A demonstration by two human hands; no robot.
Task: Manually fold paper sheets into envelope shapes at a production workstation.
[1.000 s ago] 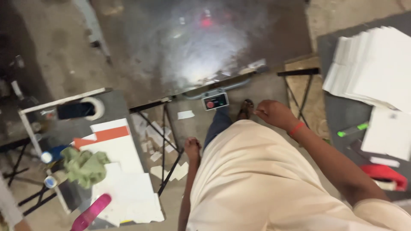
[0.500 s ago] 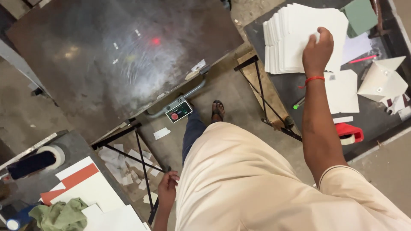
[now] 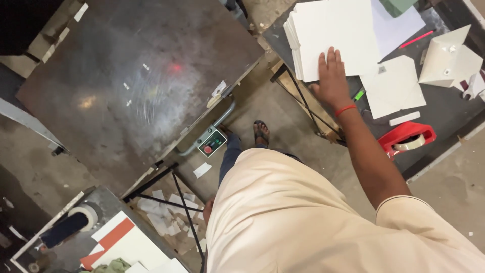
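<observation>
1. Since 0.5 s ago: right hand [image 3: 332,76] has slid from the upper part of the white sheet stack [image 3: 333,38] down to its near corner; head view swung a bit, so stack + desk [image 3: 444,114] sit more centred.
2. Right grip now: palm flat, fingers spread on top of the stack's lower edge, nothing pinched or lifted yet. Red band at wrist.
3. Stack lies at the desk's left end, edges fanned a little, overhanging toward the gap by the metal machine table [image 3: 131,86].
4. Left hand [image 3: 208,207]: mostly hidden behind the shirt, low by the hip. Can't tell if its grip is open or closed; seems to hold nothing.
5. Judgement: hand at the corner w/ flat press looks like squaring or peeling off sheets; work is at pick-up stage.
6. Nearby on desk: loose white sheets [image 3: 394,86], red tape dispenser [image 3: 406,139], green marker [image 3: 358,94], folded white box piece [image 3: 447,58].
7. Red/green switch box [image 3: 211,143] under the machine table, near the sandalled foot [image 3: 260,132].
</observation>
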